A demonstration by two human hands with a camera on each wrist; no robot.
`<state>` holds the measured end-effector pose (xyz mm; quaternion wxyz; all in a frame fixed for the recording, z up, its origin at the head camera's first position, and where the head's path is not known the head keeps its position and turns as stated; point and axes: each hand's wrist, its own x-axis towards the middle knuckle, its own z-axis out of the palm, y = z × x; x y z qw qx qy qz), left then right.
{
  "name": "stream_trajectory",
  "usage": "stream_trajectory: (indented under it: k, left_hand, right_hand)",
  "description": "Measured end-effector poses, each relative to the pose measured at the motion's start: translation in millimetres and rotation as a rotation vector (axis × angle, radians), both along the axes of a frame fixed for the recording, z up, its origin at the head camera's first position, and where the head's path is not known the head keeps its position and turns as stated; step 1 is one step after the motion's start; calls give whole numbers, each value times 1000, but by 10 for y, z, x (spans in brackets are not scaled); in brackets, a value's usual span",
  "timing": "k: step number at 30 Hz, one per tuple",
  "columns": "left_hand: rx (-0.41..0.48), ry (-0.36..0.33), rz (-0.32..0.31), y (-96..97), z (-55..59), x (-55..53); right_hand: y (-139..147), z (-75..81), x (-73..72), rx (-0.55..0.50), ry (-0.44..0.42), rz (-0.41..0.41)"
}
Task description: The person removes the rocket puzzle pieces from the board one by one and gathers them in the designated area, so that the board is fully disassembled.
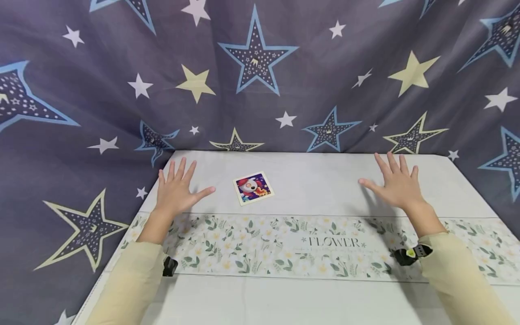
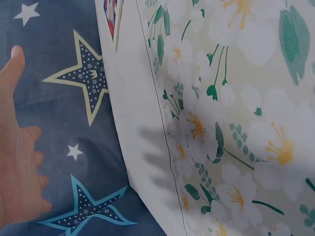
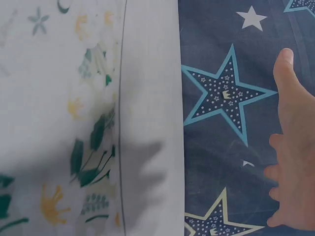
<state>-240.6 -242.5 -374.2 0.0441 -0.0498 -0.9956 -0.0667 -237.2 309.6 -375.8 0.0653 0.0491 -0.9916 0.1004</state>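
Note:
A square picture card (image 1: pixel 253 188) with a pale border and a colourful cartoon print lies flat on the white table (image 1: pixel 308 180). To its left, my left hand (image 1: pixel 175 192) is held over the table with fingers spread and thumb pointing toward the card. My right hand (image 1: pixel 398 183) hovers farther off on the right, fingers also spread. Both hands hold nothing, and their shadows fall on the tabletop. The left wrist view catches a corner of the card (image 2: pixel 114 22) at its top edge. In the right wrist view the hand (image 3: pixel 298 162) shows at the right side.
A band of printed flowers (image 1: pixel 260 248) with the word FLOWER runs across the table covering. Behind and to the left hangs a dark curtain (image 1: pixel 308 58) patterned with stars, meeting the table's far edge. Each sleeve has a dark wrist device (image 1: pixel 410 255) at its cuff.

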Motion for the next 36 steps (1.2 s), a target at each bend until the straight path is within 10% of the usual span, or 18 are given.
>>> stream_trajectory:
  k: [36]
  left_hand:
    - [74, -49, -162, 449, -338, -420]
  right_hand:
    - [-1186, -113, -721, -6, -130, 268]
